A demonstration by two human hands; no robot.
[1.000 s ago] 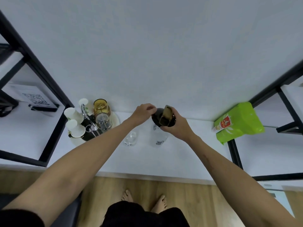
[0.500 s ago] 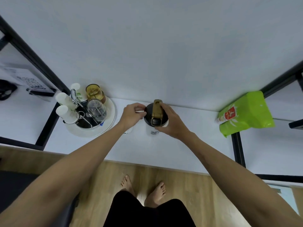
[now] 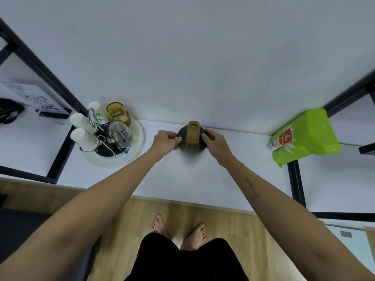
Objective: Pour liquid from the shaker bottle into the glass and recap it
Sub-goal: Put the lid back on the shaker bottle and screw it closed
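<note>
The shaker bottle stands upright on the white counter, seen from above. Its black lid with a gold flip cap sits on top. My left hand pinches the lid's left edge. My right hand grips the lid's right edge. A clear glass stands just left of the bottle, mostly hidden under my left hand and wrist.
A round white tray at the left holds an amber glass, a clear upturned glass, white paper cups and metal tools. A green bag lies at the right. Black shelf frames flank the counter.
The bottle went from tilted in my right hand to standing upright on the counter. Both hands have settled on the lid's edges, and the view has shifted downward.
</note>
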